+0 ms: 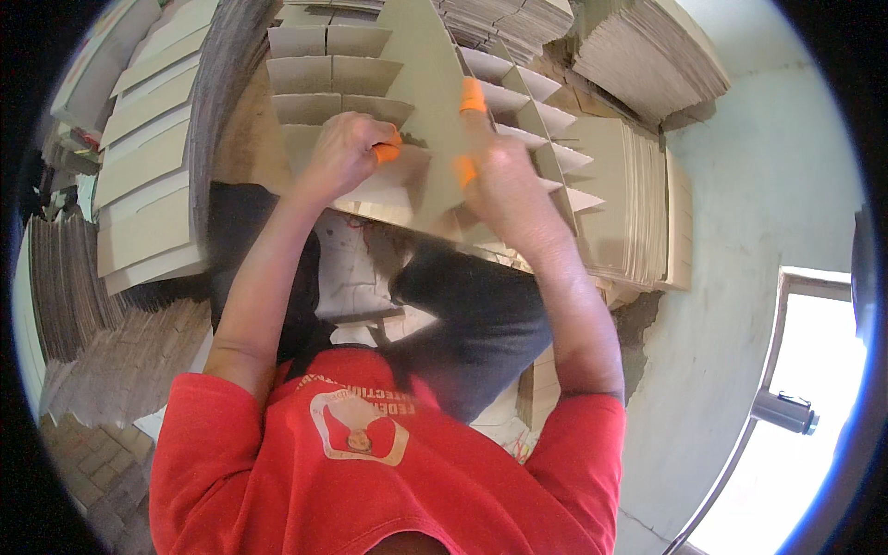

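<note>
My left hand [350, 153] is closed beside the near crosswise cardboard divider [319, 148], with orange covering on a fingertip. Its fingers seem to pinch that divider's upper edge, though the knuckles hide the contact. A long, plain cardboard panel [421, 102] stands tilted between both hands. Along its right side is my right hand [509, 185], blurred by motion, its orange-tipped index finger and thumb stretched apart. Whether that hand touches the panel is unclear. Slotted cardboard partitions [532, 120] cross each other just beyond the right hand, and further dividers [338, 74] stand in a row at left.
Stacked cardboard sheets [638, 199] flank the work on the right, with a bigger stack [638, 55] behind. At left stand rows of assembled partitions [153, 157] and a dark-edged pile [60, 287]. My legs [472, 324] are below the work. A pale wall [731, 185] bounds the right.
</note>
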`<state>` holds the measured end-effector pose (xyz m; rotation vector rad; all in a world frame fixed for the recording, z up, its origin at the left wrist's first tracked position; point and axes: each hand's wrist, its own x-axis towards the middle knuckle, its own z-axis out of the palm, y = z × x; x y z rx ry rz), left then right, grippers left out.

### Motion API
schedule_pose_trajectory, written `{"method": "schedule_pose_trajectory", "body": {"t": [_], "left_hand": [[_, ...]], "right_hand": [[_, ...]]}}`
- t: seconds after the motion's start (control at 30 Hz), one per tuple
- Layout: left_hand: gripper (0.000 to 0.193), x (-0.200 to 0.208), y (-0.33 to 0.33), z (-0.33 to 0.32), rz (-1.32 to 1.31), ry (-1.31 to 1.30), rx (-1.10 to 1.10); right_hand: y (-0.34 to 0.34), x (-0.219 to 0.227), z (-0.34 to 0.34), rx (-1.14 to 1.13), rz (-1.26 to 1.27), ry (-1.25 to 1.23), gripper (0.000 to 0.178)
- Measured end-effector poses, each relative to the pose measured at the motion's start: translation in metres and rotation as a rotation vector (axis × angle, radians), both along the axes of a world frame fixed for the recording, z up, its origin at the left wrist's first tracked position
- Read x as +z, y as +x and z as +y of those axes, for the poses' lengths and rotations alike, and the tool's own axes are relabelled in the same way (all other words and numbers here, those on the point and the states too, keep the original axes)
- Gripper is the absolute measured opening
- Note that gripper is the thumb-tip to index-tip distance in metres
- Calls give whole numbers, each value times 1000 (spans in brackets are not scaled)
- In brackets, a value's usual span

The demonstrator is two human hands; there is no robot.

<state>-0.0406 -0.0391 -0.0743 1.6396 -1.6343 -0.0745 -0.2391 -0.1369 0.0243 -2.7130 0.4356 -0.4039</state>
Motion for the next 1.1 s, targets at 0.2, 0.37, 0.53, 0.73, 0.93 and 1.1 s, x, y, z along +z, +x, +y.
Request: {"method": "schedule_pose_trajectory", "body": {"t": [0.2,0.37,0.53,0.73,0.93,1.1], "left_hand": [[9,5,-1,4,-19,39,-54],[15,2,0,6,-38,73,-17],[36,24,-8,21,-75,120,6],[55,24,10,48,-238,57,170],[54,16,22,57,-288,105,278],[46,18,26,63,-150,178,310]], "right_hand": [[4,-33,14,-42,109,88,60],[1,-35,35,-141,503,80,71],[-58,-41,-22,-399,-396,-196,41],[-208,-78,-108,-1169,191,-752,36],[-266,-107,-140,-1078,341,-310,50],[-247,-102,-139,-1121,259,-292,62]]}}
